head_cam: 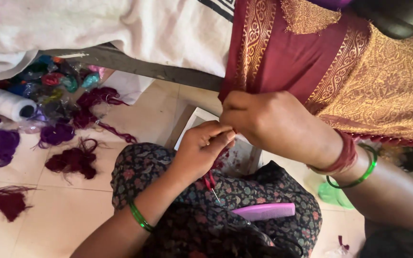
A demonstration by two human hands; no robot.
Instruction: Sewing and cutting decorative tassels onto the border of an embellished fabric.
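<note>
One maroon silk cloth with woven gold borders (283,62) hangs from the top of the view, its lower edge sitting at the hands. One length of maroon thread (210,180) drops from the fingers to a thin metal needle (214,195) dangling over the lap.

Left hand (201,148): closed to a pinch, thumb and forefinger pressed together at the cloth's lower edge; what lies between the tips is too small to make out beyond the thread. One green bangle (139,217) on this wrist.

Right hand (264,119): curled shut into a loose fist, gripping the cloth edge, touching the left hand's fingertips. On this wrist, one green bangle (362,174) and a band of red thread or bangles (342,155); the count is unclear.

One pink plastic comb (264,210) lies flat on the dark floral-print garment (168,167) covering the lap, just beside the needle.

Four loose tufts of maroon thread (72,160) lie on the pale tiled floor (63,210) to the left, with purple tufts (5,143) beyond them. One large white thread cone (3,101) lies on its side beside a heap of multicoloured thread skeins in clear wrapping (56,81). One white cloth (120,28) is draped across the top left over a grey bar (158,70).
</note>
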